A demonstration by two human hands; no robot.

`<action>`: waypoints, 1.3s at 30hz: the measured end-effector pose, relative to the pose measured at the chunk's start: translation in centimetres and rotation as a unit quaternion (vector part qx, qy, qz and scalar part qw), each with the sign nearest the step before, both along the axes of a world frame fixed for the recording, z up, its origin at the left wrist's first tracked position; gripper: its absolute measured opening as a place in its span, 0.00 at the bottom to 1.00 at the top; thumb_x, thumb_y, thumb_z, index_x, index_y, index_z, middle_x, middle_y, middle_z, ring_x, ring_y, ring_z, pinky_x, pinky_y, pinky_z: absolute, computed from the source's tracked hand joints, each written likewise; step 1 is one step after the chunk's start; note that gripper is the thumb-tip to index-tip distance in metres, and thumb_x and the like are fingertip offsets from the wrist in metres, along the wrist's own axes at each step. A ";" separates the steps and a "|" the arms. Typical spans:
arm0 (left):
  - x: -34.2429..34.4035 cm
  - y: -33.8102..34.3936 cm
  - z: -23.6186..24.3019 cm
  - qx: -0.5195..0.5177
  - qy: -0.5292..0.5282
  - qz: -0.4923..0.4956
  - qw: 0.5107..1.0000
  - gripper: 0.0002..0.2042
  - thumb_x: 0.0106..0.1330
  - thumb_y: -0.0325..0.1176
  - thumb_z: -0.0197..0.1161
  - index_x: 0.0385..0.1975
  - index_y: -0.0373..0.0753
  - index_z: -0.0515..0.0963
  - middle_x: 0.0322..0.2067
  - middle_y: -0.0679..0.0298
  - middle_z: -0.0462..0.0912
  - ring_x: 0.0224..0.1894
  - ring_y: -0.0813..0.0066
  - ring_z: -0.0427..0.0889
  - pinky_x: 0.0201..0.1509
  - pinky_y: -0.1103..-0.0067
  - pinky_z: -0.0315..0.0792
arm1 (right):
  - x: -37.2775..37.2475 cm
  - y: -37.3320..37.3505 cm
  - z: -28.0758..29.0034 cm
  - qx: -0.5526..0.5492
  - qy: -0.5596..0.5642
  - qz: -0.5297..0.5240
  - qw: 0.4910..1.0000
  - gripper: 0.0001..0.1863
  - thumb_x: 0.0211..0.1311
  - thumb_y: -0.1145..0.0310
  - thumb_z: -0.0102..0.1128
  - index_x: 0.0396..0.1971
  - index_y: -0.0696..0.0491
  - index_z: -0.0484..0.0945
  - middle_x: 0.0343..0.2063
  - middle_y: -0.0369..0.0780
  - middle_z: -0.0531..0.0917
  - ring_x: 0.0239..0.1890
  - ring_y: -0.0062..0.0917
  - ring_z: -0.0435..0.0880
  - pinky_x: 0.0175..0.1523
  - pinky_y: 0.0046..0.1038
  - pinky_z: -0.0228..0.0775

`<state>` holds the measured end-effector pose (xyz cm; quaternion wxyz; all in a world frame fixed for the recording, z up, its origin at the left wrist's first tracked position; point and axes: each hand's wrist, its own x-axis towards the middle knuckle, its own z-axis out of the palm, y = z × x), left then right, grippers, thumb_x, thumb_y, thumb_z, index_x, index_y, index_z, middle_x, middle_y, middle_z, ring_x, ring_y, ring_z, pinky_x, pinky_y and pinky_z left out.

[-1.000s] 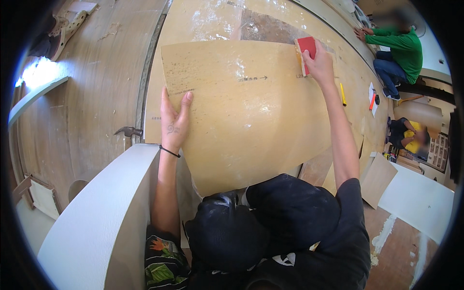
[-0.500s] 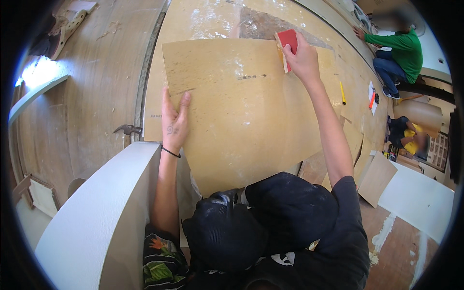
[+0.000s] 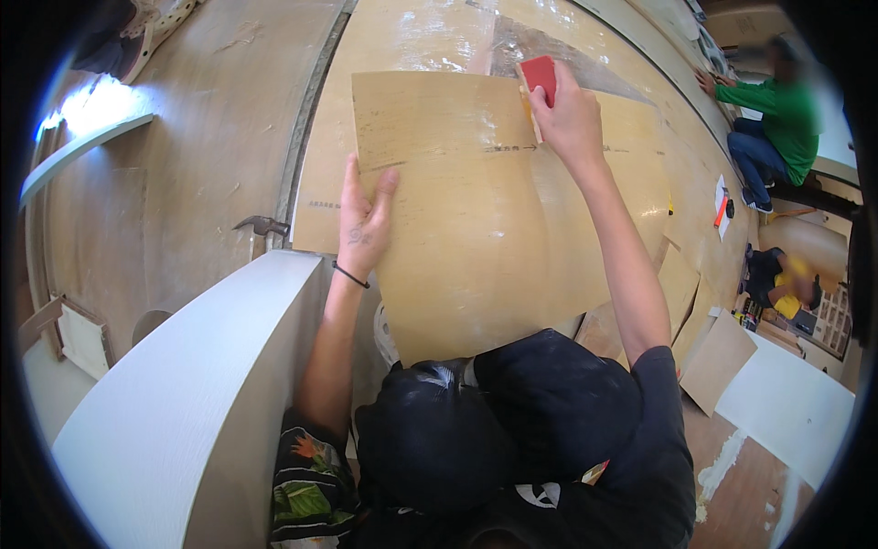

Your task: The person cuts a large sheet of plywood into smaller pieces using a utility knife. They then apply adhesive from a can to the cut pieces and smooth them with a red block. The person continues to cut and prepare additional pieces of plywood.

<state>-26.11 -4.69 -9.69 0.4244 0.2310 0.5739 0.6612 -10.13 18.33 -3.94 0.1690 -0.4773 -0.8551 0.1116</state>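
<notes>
A thin tan sheet (image 3: 457,247), bowed and marked with printing, lies across the work surface in front of me. My left hand (image 3: 368,220) grips its left edge, with the thumb on top and the fingers at the edge. At the sheet's far edge my right hand (image 3: 569,114) holds a flat red block (image 3: 538,77) with a pale, crusted edge, thumb against its face. The block's lower end rests against or just over the sheet; exact contact is hard to tell. The sheet's near edge reaches my dark-clothed knees.
A curved white panel (image 3: 183,366) stands to my left, beside a hammer (image 3: 262,225). A larger tan board (image 3: 412,32) lies beneath the sheet. An orange-handled tool (image 3: 719,212) lies at right. One person in green (image 3: 777,119) and another in yellow (image 3: 788,285) crouch at far right.
The view has shifted a little. The sheet has slid right with my left hand, now covering most of a yellow tool. The red block sits closer to the printed arrow.
</notes>
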 end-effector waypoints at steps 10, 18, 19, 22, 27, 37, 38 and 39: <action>0.3 -0.1 -0.8 0.002 0.040 0.010 0.999 0.23 0.75 0.32 0.59 0.64 0.28 0.62 0.55 0.56 0.78 0.54 0.75 0.76 0.57 0.79 0.72 | -3.5 -2.8 0.3 -0.033 0.016 0.021 0.999 0.18 0.63 0.69 0.56 0.51 0.59 0.74 0.21 0.49 0.83 0.25 0.45 0.85 0.33 0.43 0.76; 0.7 -0.4 -1.3 0.015 0.063 0.013 0.998 0.24 0.73 0.33 0.61 0.61 0.23 0.65 0.49 0.50 0.81 0.51 0.71 0.78 0.57 0.76 0.72 | -4.6 -4.5 0.2 -0.041 0.051 0.034 0.997 0.17 0.64 0.70 0.56 0.51 0.60 0.73 0.20 0.49 0.83 0.24 0.44 0.85 0.32 0.43 0.76; 0.9 -0.4 -1.4 0.007 0.051 0.011 0.999 0.24 0.73 0.32 0.62 0.61 0.23 0.64 0.49 0.50 0.82 0.51 0.70 0.79 0.56 0.75 0.72 | -4.9 -4.8 0.1 -0.036 0.058 0.040 0.997 0.16 0.64 0.70 0.56 0.50 0.60 0.73 0.20 0.49 0.83 0.24 0.44 0.85 0.32 0.43 0.76; 1.4 -0.5 -1.5 0.012 0.050 0.013 0.999 0.26 0.69 0.31 0.64 0.61 0.22 0.63 0.48 0.49 0.82 0.50 0.68 0.80 0.55 0.74 0.73 | -5.8 -5.6 -0.1 -0.035 0.073 0.051 0.995 0.14 0.64 0.71 0.56 0.47 0.61 0.72 0.19 0.50 0.82 0.23 0.45 0.85 0.31 0.43 0.76; 2.0 -1.1 -1.6 -0.023 0.124 -0.020 0.992 0.33 0.62 0.28 0.66 0.63 0.20 0.58 0.51 0.47 0.80 0.52 0.66 0.80 0.58 0.73 0.72 | -7.1 -7.1 0.1 -0.066 0.099 0.052 0.992 0.12 0.64 0.71 0.56 0.44 0.60 0.72 0.20 0.51 0.82 0.24 0.47 0.85 0.31 0.44 0.76; 2.7 -0.6 -2.0 -0.068 0.017 0.027 0.997 0.39 0.62 0.28 0.68 0.68 0.21 0.52 0.58 0.45 0.72 0.58 0.60 0.74 0.63 0.73 0.69 | 0.2 -3.7 3.1 0.021 0.185 0.031 0.982 0.20 0.66 0.67 0.60 0.54 0.60 0.73 0.33 0.48 0.87 0.34 0.36 0.89 0.38 0.35 0.80; 2.8 -0.5 -2.0 -0.064 -0.001 0.026 0.998 0.39 0.62 0.27 0.67 0.68 0.21 0.51 0.57 0.45 0.72 0.58 0.61 0.74 0.63 0.73 0.69 | 2.6 -1.9 3.2 0.020 0.161 -0.025 0.986 0.20 0.65 0.67 0.61 0.54 0.59 0.74 0.36 0.49 0.87 0.36 0.35 0.89 0.41 0.34 0.80; 2.9 -0.5 -1.9 -0.043 -0.007 0.026 0.999 0.39 0.63 0.27 0.67 0.68 0.21 0.51 0.57 0.46 0.72 0.57 0.62 0.74 0.62 0.74 0.70 | 5.2 0.0 3.1 0.061 0.150 -0.020 0.987 0.21 0.64 0.66 0.62 0.55 0.58 0.74 0.38 0.49 0.87 0.39 0.34 0.89 0.44 0.34 0.79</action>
